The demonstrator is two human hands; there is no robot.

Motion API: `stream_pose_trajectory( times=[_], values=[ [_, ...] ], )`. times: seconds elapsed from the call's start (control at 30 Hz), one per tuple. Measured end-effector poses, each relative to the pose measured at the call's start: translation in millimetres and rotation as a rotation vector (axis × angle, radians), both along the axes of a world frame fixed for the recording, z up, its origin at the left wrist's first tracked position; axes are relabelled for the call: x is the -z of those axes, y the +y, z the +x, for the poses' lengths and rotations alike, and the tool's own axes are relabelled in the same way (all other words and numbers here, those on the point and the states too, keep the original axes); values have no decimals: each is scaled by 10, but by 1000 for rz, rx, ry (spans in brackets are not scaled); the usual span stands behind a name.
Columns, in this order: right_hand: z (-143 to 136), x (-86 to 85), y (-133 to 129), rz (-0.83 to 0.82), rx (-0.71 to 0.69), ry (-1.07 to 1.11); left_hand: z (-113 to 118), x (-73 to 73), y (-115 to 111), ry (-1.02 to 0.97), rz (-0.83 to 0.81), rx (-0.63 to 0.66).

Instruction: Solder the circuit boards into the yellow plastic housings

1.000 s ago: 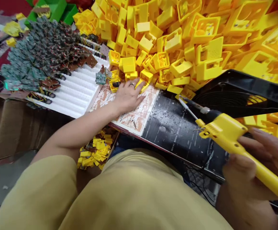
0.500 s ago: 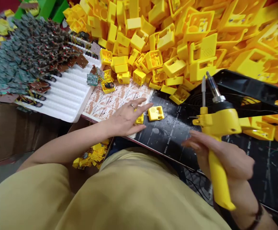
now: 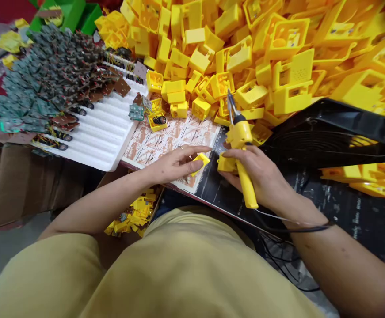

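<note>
My left hand [image 3: 175, 164] is closed at the bench's front edge on a small yellow plastic housing [image 3: 203, 161], its thumb across it and its index finger stretched out above. My right hand [image 3: 261, 172] grips a yellow soldering gun [image 3: 245, 176] whose metal tip and feed tube point away from me, up toward the heap. Below the gun, the same hand's thumb and fingers are around a second yellow plastic housing [image 3: 226, 163], partly hidden by the gun. A thin wire and a black cord trail from the gun's handle over my right wrist.
A big heap of yellow housings [image 3: 225, 57] covers the back. Circuit boards with wires [image 3: 46, 75] are piled on white foam [image 3: 102, 132] at left. One housing with a board and speaker [image 3: 157, 120] lies near the foam. A black fan-like frame [image 3: 311, 128] stands at right.
My right hand has swung left with the soldering gun and has taken hold of the second housing. My left hand has closed on its housing and tilted it.
</note>
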State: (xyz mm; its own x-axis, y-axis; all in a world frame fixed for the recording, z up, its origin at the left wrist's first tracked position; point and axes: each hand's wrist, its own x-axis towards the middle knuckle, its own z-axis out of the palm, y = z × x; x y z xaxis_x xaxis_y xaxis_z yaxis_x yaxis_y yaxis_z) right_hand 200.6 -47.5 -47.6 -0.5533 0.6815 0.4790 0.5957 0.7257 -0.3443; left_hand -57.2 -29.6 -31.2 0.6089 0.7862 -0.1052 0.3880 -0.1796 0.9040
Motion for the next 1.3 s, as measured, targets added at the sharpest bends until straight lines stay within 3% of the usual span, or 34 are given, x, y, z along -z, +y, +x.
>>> stream_pose_trajectory(
  times=[0.1,0.2,0.3,0.37,0.5,0.57,0.7,0.8,0.9,1.03,1.1,1.17,1.3],
  values=[
    [-21,-19,-233,-28,67,78,39,73,13,-131,-134,-112],
    [-106,38,-384,-21,115,132,133,191,46,-189,-149,-178],
    [-205,137,-445,11,169,181,241,300,82,-295,-80,-220],
    [-220,182,-469,32,191,184,274,343,83,-313,53,-191],
    [-9,143,-543,54,205,89,134,328,17,0,489,-16],
    [181,80,-599,59,206,32,-31,279,-35,161,622,23],
    [472,30,-678,45,179,-84,-342,165,-120,281,670,46],
    [491,80,-668,31,129,-87,-398,136,-147,347,638,25],
    [397,126,-628,64,126,-40,-258,204,-175,324,599,2],
    [289,162,-577,108,189,-50,114,332,-209,195,627,45],
    [278,186,-559,124,182,-61,234,302,-183,189,718,104],
    [294,205,-558,127,181,-59,206,186,-107,267,805,91],
    [316,200,-588,123,223,-42,-260,-69,183,709,872,-133]
  ],
)
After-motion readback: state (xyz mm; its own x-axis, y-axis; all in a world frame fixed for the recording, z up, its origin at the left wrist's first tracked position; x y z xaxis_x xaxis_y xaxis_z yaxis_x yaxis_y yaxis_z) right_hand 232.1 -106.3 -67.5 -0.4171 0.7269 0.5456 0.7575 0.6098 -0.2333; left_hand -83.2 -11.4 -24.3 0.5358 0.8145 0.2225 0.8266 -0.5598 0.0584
